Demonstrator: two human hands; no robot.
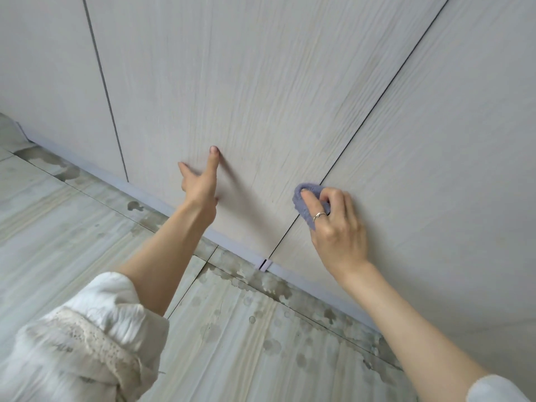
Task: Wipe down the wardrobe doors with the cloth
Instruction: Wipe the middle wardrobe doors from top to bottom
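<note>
Pale wood-grain wardrobe doors (261, 82) fill the upper part of the head view, divided by thin dark vertical seams and meeting a light strip (162, 203) along their lower edge. Low on the doors, at the seam (385, 85) between the middle and right-hand panels, sits the cloth (303, 203), a small bunched piece of lavender-blue fabric pressed against the door face. The right hand (333, 224) grips this cloth, with its fingers curled around the bundle and a ring (319, 215) visible on one finger; the bare forearm extends toward the lower right corner, where the edge of a white sleeve (493, 390) appears. To the left of the cloth, well apart from it, the left hand (200, 181) rests on the middle panel with fingers straight and spread, fingertips touching the surface, holding nothing. Its forearm emerges from a loose white sleeve with lace trim (87, 335) at the lower left. Below the doors lies a light tiled floor (58, 227) with streaked grain, and dark wet patches (272, 285) and droplets are scattered along the base strip.
</note>
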